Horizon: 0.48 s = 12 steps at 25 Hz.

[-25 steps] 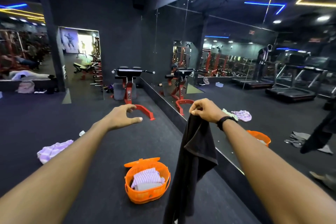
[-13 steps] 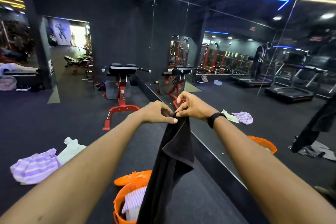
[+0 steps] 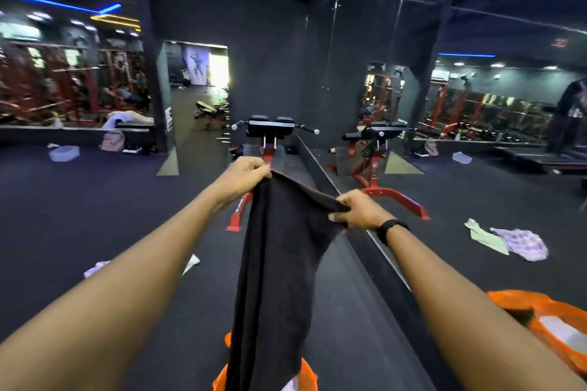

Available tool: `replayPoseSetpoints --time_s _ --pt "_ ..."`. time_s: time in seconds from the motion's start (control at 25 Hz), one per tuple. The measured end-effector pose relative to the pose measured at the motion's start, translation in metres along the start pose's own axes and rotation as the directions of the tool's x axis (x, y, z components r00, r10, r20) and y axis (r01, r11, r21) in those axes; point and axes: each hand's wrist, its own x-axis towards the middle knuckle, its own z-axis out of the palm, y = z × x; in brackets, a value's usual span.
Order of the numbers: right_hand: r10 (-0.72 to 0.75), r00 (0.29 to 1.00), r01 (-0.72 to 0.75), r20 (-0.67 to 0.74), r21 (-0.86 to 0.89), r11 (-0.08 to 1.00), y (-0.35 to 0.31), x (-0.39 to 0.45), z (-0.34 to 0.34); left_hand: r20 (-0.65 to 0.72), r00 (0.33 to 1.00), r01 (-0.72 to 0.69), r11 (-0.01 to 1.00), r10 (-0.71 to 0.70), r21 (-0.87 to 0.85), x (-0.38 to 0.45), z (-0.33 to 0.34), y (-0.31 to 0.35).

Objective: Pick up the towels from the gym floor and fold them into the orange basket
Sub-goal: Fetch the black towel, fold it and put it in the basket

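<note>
A: What is the biggest thing there?

B: The dark floor (image 3: 79,216) of the gym, and on the right a long wall mirror (image 3: 476,136) that repeats the room. Behind the hands stands a red exercise machine (image 3: 270,136) with black pads.

A: And the task's things?

B: A black towel (image 3: 276,263) hangs in the middle, held up in the air by its top edge. It falls straight down and its lower end covers most of the orange basket (image 3: 309,374), which stands on the floor at the bottom edge. Something pale lies inside the basket, but I cannot tell what exactly.

A: How are the hands?

B: The left hand (image 3: 244,176) is closed on the left top corner of the towel. The right hand (image 3: 357,211) is closed on the right top corner, a little lower and apart from the left, so the edge is stretched between them. A black band (image 3: 392,228) is on the right wrist.

A: Other towels?

B: A striped purple towel (image 3: 95,268) lies on the floor on the left, partly hidden behind the left arm, with a pale green cloth (image 3: 192,263) near it.
</note>
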Motion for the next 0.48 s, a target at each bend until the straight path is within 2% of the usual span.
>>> replayPoseSetpoints --time_s 0.12,0.2,0.28,0.36,0.48 --pt "-0.179 0.975 0.206 -0.135 0.231 0.951 -0.012 0.051 -0.023 -0.122 0.985 0.137 0.984 -0.123 0.11 0.02 -0.008 -0.027" --pt "-0.25 0.956 0.289 -0.152 0.362 0.886 -0.03 0.077 -0.029 -0.088 0.98 0.191 0.972 -0.18 0.139 0.022 0.001 -0.036" --pt "-0.319 0.94 0.342 -0.124 0.391 0.855 -0.047 0.095 -0.029 0.03 0.977 0.211 0.976 -0.213 0.059 0.022 0.015 -0.036" --pt "-0.382 0.921 0.379 -0.071 0.376 0.845 -0.059 0.105 -0.025 0.095 0.982 0.164 0.986 -0.162 -0.017 0.025 0.022 -0.027" --pt "-0.407 0.912 0.4 -0.051 0.331 0.855 -0.062 0.117 -0.02 -0.008 1.0 -0.004 0.996 0.003 -0.084 0.045 0.024 -0.016"
